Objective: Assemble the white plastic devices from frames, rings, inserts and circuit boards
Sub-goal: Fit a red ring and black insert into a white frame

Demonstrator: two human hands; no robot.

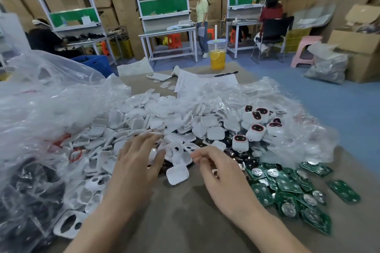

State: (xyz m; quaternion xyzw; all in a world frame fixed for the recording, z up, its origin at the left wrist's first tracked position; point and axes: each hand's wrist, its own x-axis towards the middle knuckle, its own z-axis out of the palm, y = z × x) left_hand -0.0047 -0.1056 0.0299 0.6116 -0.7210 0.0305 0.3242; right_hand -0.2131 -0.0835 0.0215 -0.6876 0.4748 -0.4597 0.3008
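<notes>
White glossy rounded-square frames (144,121), loosely heaped

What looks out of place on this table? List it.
One green circuit board lies alone, apart from the heap of boards on the right. A cup of orange drink stands at the far edge of the table, shared with electronic parts; a spill might reach them.

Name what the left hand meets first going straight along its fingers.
Probably the heap of white plastic shells just beyond the fingertips of the left hand; its height above them is unclear.
</notes>
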